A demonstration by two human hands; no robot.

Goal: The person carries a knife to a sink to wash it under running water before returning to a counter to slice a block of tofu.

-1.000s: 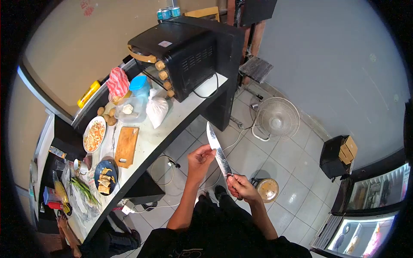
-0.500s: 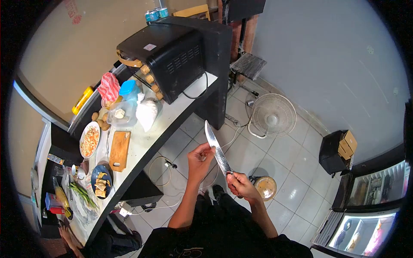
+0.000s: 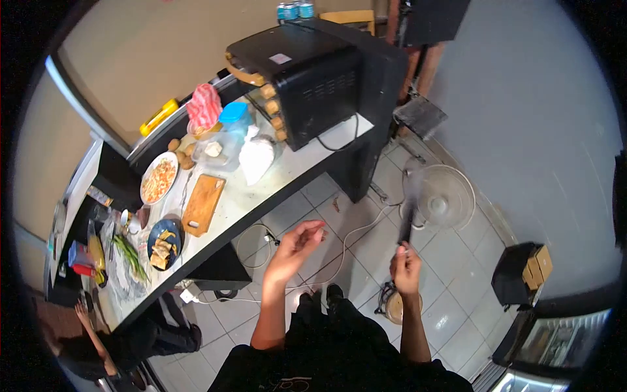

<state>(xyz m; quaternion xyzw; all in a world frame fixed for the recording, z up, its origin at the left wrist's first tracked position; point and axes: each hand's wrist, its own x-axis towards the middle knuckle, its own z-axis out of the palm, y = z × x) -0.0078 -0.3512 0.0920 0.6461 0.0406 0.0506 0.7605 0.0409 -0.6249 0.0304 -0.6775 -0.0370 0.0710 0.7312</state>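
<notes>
My right hand (image 3: 406,266) grips the handle of a kitchen knife (image 3: 409,209), its blade blurred by motion and pointing away from me. Nothing is in my left hand (image 3: 297,251), which hovers to the left with its fingers loosely bent and apart. Both hands are over the tiled floor, to the right of the counter. On the counter lie a wooden cutting board (image 3: 204,204), a white plate of shredded orange-and-white food (image 3: 159,178) and a dark blue plate with brownish-yellow pieces (image 3: 171,227).
A black oven (image 3: 326,85) stands at the counter's far end, near a knotted white bag (image 3: 256,160) and a blue-lidded container (image 3: 235,116). A white fan (image 3: 450,196) and a cable (image 3: 346,245) are on the floor. Another person's arm (image 3: 91,333) reaches the counter at lower left.
My right hand has swung the knife away to the right, and the blade has left my left hand. My left hand stays near its place. The view has shifted left.
</notes>
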